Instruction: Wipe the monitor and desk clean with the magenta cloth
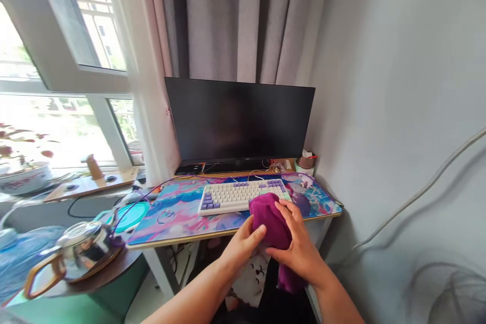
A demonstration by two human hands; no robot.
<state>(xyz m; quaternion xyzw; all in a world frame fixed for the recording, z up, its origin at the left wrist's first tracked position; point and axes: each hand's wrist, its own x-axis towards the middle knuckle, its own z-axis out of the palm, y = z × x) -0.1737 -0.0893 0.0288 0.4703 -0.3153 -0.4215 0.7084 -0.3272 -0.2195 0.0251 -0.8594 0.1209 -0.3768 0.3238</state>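
Observation:
Both my hands hold a magenta cloth (270, 218) in front of the desk's near edge. My left hand (240, 246) grips its lower left side, thumb pressed on the fabric. My right hand (298, 243) closes over its right side, fingers curled on top. A tail of the cloth hangs down below my right wrist. Just beyond the cloth lies a white and purple keyboard (237, 196) on a colourful desk mat (178, 212). A dark monitor (239, 121) stands behind it.
A metal kettle (81, 248) with a wooden handle sits on a round side table at the left, beside a teal lid (132, 214). Cables run across the desk. A grey wall closes the right side, curtains and a window the back left.

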